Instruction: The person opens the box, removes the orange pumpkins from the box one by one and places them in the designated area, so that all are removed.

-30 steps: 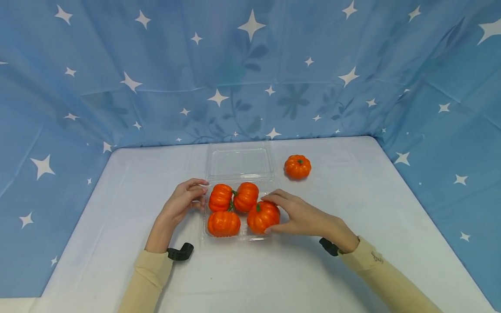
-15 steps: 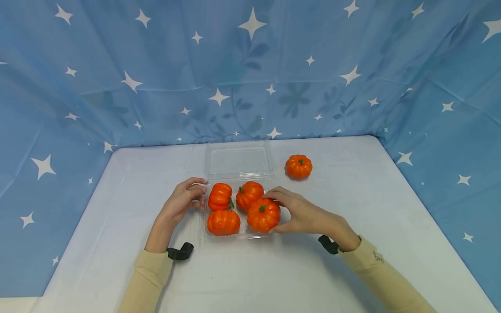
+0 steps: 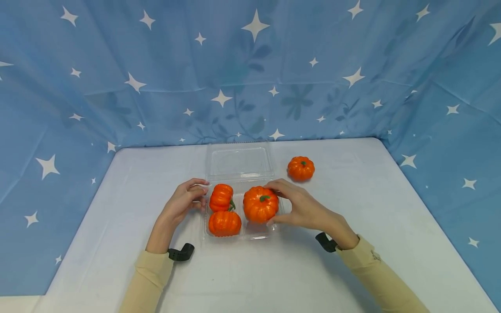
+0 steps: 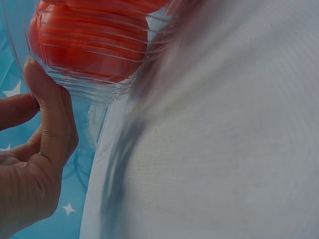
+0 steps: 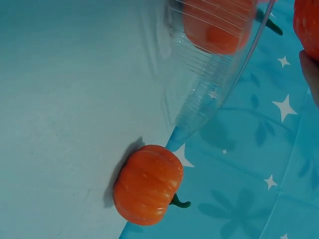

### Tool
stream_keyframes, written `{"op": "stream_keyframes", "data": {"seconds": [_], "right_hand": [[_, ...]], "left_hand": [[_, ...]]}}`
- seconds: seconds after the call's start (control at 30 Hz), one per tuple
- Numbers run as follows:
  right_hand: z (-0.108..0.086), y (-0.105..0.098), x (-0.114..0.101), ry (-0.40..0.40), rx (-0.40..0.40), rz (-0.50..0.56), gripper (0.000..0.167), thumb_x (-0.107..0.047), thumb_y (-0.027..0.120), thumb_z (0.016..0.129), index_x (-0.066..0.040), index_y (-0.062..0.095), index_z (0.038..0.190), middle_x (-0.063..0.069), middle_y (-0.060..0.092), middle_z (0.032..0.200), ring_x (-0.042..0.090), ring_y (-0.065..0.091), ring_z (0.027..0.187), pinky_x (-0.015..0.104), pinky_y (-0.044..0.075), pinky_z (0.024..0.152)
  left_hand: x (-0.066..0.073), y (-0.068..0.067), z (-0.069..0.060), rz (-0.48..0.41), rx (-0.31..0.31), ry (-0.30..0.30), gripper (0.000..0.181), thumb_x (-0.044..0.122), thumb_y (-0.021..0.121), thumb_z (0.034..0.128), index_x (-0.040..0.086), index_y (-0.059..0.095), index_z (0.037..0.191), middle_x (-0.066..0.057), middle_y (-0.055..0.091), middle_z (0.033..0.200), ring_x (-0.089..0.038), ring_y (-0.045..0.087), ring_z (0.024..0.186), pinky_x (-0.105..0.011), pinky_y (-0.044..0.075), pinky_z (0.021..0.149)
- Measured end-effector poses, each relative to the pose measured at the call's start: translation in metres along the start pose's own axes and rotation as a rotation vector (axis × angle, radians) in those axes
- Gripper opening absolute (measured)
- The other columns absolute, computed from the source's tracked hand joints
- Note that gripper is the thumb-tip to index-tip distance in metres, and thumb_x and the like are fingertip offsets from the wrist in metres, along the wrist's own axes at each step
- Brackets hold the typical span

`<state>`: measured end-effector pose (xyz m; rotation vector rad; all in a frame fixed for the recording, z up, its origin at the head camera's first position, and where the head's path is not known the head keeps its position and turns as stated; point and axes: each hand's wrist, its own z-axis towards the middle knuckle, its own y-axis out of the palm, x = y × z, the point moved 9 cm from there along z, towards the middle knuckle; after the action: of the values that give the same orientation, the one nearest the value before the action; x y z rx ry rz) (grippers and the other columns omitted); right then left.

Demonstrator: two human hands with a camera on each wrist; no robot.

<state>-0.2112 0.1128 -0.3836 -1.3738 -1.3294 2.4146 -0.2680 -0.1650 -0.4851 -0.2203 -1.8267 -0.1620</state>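
In the head view, my right hand (image 3: 301, 206) holds a ribbed orange pumpkin (image 3: 260, 204) with a green stem above the right half of a clear plastic container (image 3: 257, 236). The held pumpkin hides what lies beneath it. An upright pumpkin (image 3: 222, 198) and another lying pumpkin (image 3: 225, 223) sit in the container's left half. Through its wall the right wrist view shows a pumpkin (image 5: 214, 27) inside. At the left rim, my left hand (image 3: 184, 200) touches the container with loosely bent fingers (image 4: 47, 99). A separate pumpkin (image 3: 301, 168) rests on the table behind the right hand.
The container's clear lid (image 3: 239, 161) is folded back flat towards the rear of the white-covered table (image 3: 352, 182). A blue curtain (image 3: 164, 104) with white stars hangs behind and at both sides.
My right hand has raised its pumpkin and moved it back and slightly left, over the rear right pumpkin. That pumpkin shifted right earlier and is now hidden in the head view. The left hand stays put.
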Motion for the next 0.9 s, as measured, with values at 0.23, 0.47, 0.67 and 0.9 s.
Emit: {"op": "stream_keyframes", "data": {"seconds": [0.23,0.47,0.67,0.9], "right_hand": [[0.007,-0.009,0.000,-0.012,0.049,0.001,0.080,-0.014,0.094,0.074,-0.004,0.054,0.142,0.009,0.060,0.140,0.026,0.060,0.129,0.041,0.053,0.105],[0.013,-0.015,0.005,0.007,0.083,0.006,0.079,-0.012,0.093,0.076,-0.006,0.052,0.143,0.008,0.058,0.142,0.026,0.058,0.132,0.041,0.051,0.107],[0.013,-0.017,0.011,0.020,0.108,0.009,0.078,-0.014,0.091,0.078,-0.007,0.052,0.144,0.008,0.057,0.144,0.027,0.057,0.133,0.043,0.050,0.107],[0.009,-0.026,0.019,0.057,0.166,0.026,0.080,-0.008,0.092,0.076,-0.006,0.051,0.145,0.011,0.056,0.144,0.031,0.057,0.134,0.042,0.050,0.107]], "left_hand": [[-0.001,-0.001,0.001,0.006,0.003,-0.004,0.038,0.009,0.052,0.1046,-0.008,0.047,0.139,0.000,0.065,0.080,-0.014,0.058,0.065,-0.026,0.056,0.060],[-0.001,-0.001,0.000,0.021,0.007,-0.002,0.036,0.009,0.053,0.1043,-0.006,0.048,0.137,-0.003,0.064,0.082,-0.015,0.057,0.065,-0.027,0.056,0.060],[-0.001,-0.002,-0.001,0.036,0.011,-0.003,0.036,0.010,0.054,0.1043,-0.006,0.049,0.136,-0.005,0.063,0.083,-0.015,0.057,0.065,-0.027,0.056,0.061],[0.000,-0.002,0.000,0.030,0.012,-0.004,0.036,0.009,0.054,0.1044,-0.007,0.049,0.137,-0.006,0.063,0.085,-0.015,0.057,0.065,-0.027,0.056,0.060]]}}
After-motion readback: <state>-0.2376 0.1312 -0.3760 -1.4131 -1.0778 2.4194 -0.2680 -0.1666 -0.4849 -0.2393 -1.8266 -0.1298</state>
